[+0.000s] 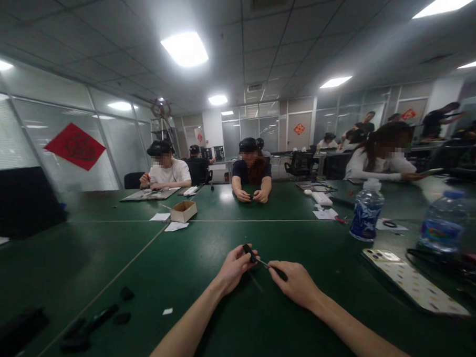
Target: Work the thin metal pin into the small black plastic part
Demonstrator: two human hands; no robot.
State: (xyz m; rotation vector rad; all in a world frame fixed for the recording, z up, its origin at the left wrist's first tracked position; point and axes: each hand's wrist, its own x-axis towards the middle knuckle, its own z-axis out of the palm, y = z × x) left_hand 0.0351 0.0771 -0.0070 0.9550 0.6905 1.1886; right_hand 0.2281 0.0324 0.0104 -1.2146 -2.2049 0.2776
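Above the green table, my left hand (234, 268) is closed around a small black part (249, 251), which I cannot identify more exactly. My right hand (294, 282) grips the black handle of a screwdriver (280, 273). Its thin metal shaft points left, and the tip meets or nearly meets the black part; the exact contact is too small to make out. To the left of my forearms, several loose black pieces (101, 317) lie on the table, and a small white scrap (168, 312) is near them.
At right lie a phone in a patterned case (415, 283), a blue-labelled bottle (366, 210) and a larger bottle (444, 221). An open cardboard box (184, 212) stands beyond, among papers. Across the green table (204, 240) sit several people, one person (251, 174) directly opposite.
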